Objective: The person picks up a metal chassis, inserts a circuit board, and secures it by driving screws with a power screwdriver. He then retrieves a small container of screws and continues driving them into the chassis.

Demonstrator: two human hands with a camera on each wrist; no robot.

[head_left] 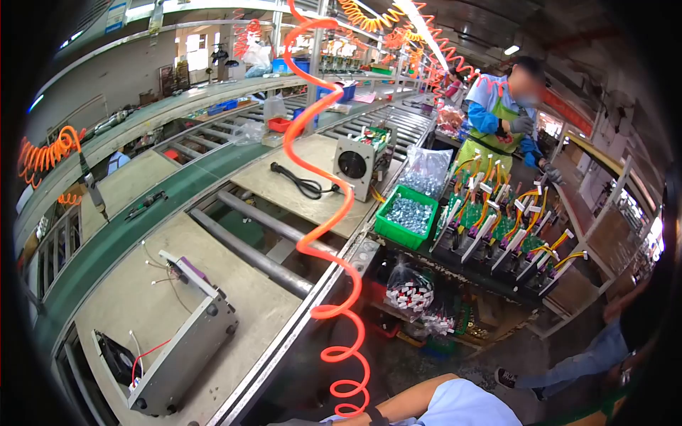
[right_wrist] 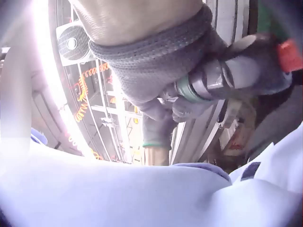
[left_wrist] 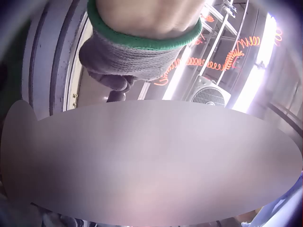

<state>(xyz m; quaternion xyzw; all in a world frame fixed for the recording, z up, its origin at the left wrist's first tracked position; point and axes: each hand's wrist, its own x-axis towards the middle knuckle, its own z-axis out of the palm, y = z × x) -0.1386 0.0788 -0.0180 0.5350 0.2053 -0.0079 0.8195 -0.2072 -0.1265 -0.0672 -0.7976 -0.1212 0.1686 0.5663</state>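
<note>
In the right wrist view my right hand [right_wrist: 184, 101], in a grey knit glove, grips a grey power screwdriver [right_wrist: 239, 73] with a green ring and a red part at its end. My left hand [left_wrist: 116, 85], in a grey glove with a green cuff, shows only from behind the wrist, and what its curled fingers touch is hidden. The right wrist view shows the left hand [right_wrist: 158, 125] just beyond the tool. Neither hand shows in the head view, only my forearm [head_left: 387, 410] and a pale blue sleeve.
A metal chassis [head_left: 186, 341] with loose wires lies on a board on the conveyor. An orange coiled air hose [head_left: 328, 213] hangs in front. Farther along stand a fan-fronted unit [head_left: 357, 162], a green bin of screws [head_left: 406, 215], a rack of circuit boards [head_left: 508, 231] and a worker in a green apron [head_left: 501, 117].
</note>
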